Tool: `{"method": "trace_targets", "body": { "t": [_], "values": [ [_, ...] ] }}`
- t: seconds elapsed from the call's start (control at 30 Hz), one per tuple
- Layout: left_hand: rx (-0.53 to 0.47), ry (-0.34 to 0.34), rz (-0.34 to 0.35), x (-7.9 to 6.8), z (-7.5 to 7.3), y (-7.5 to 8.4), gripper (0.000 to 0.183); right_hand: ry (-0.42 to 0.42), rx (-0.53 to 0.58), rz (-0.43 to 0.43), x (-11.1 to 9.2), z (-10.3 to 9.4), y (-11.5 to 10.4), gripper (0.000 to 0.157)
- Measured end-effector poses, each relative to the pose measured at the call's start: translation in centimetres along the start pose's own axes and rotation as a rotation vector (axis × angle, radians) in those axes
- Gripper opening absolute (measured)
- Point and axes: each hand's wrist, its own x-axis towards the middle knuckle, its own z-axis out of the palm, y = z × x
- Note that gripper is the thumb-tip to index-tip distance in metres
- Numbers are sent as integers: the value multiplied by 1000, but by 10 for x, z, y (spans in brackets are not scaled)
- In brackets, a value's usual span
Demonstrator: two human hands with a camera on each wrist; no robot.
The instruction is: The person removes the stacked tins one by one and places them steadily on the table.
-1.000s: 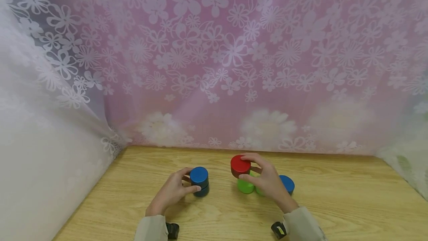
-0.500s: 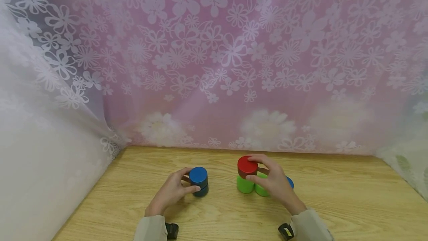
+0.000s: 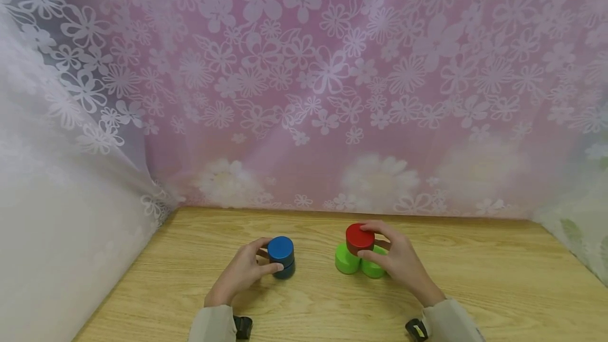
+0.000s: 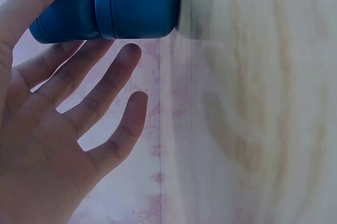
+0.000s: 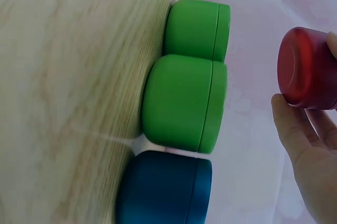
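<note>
Two small round blue tins stand stacked on the table, the upper tin on the lower tin. My left hand holds the stack at its upper tin, thumb in front and fingers behind. In the left wrist view, the lower fingers spread free below the tins. With my right hand I grip a red tin by thumb and fingers, raised above two green tins. The left green tin and right green tin stand side by side on the table.
Another blue tin stands beside the green tins in the right wrist view; the right hand hides it from the head camera. A pink flowered cloth hangs behind the wooden table, with pale cloth at both sides.
My right hand has carried the red tin to the right, from over the left green tin to between both green tins, covering the blue tin behind it. The left hand stays still.
</note>
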Motion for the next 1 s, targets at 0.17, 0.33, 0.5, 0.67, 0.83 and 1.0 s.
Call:
{"method": "trace_targets", "body": {
  "t": [0.17, 0.33, 0.5, 0.67, 0.83, 1.0],
  "values": [
    [-5, -6, -2, 1, 0, -2, 58, 12, -25, 3, -3, -6, 1, 47],
    [5, -2, -11, 1, 0, -3, 61, 12, -27, 6, -5, -12, 4, 47],
    [2, 5, -9, 0, 0, -1, 60, 15, -31, 12, -6, -16, 4, 47],
    [3, 4, -7, 0, 0, 0, 59, 21, -49, 19, -8, -20, 3, 47],
    [7, 1, 2, 0, 0, 0, 58, 27, -74, 27, -10, -25, 8, 48],
    [17, 7, 14, 0, 1, -1, 57, 43, -86, 33, -13, -31, 8, 48]
  ]
}}
